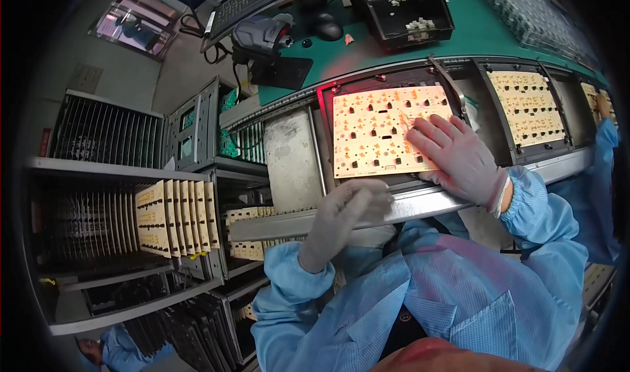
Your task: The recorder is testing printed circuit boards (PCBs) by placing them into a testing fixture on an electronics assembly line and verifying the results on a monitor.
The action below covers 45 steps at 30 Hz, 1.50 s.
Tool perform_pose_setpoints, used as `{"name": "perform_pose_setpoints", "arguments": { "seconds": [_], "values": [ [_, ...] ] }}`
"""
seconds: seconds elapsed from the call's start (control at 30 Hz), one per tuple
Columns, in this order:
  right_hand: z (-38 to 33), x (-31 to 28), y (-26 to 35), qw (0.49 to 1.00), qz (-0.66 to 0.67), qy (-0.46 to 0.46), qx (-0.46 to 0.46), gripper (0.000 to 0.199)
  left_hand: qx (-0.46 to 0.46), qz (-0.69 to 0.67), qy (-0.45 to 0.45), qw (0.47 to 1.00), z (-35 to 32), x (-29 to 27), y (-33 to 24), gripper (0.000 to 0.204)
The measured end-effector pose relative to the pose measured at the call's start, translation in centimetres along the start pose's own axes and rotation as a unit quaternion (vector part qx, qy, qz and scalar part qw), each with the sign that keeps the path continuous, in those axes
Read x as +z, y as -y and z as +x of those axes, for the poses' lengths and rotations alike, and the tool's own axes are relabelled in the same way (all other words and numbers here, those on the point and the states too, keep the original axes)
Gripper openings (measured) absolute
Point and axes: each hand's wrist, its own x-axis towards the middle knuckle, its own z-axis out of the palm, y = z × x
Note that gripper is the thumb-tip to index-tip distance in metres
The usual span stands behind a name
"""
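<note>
- Right forearm in blue sleeve (541, 205), bent inward, with wrist above the front steel rail (420, 206).
- Left forearm also sleeved in blue (292, 287), directed upward, with wrist bent toward the right.
- Right hand (462, 159), in a pale glove: palm down, fingers spread and quite straight, not clenched, touching the front right part of the circuit board (377, 129); thumb near its front edge.
- Left hand (344, 218), gloved likewise: over the rail, near the board's front left corner, fingers half bent and a little blurred; cannot tell if grasping anything.
- Circuit board, cream-coloured with small black parts, lying flat in a black frame (420, 77), behind the rail; reddish light at the frame's left edge.
- To the right, in another frame, a second board (525, 106); farther right, a co-worker's hand (602, 106).
- Behind, on the green desk (380, 57): a keyboard (262, 4) along the back left edge, a mouse (326, 27), a grey device (261, 34) near the left edge, a black bin (436, 8) with small white parts (420, 24), and clear trays (531, 11) toward the right corner.
- At left, a rack (125, 174) with pale boards (177, 218) standing upright side by side.
</note>
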Motion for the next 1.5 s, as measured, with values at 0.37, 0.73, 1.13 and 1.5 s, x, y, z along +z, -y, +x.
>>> {"name": "perform_pose_setpoints", "arguments": {
  "seconds": [0.37,0.73,1.13,1.5],
  "values": [
    [0.4,1.4,-3.2,0.998,-0.023,0.026,-0.049,0.071,0.248,0.644,-0.094,0.718,5.4,-3.4,0.9,0.044],
    [1.8,-2.8,-5.2,0.988,0.034,-0.147,0.022,0.040,0.362,0.659,-0.019,0.659,4.0,-5.2,0.6,0.015],
    [1.3,3.0,-12.9,0.968,0.109,-0.110,0.197,0.040,0.313,0.755,0.054,0.575,6.4,-3.8,-2.2,0.008],
    [4.0,3.8,-15.2,0.968,-0.126,-0.100,0.191,0.023,0.208,0.563,0.011,0.800,8.0,-3.2,-3.0,0.016]
  ]
}}
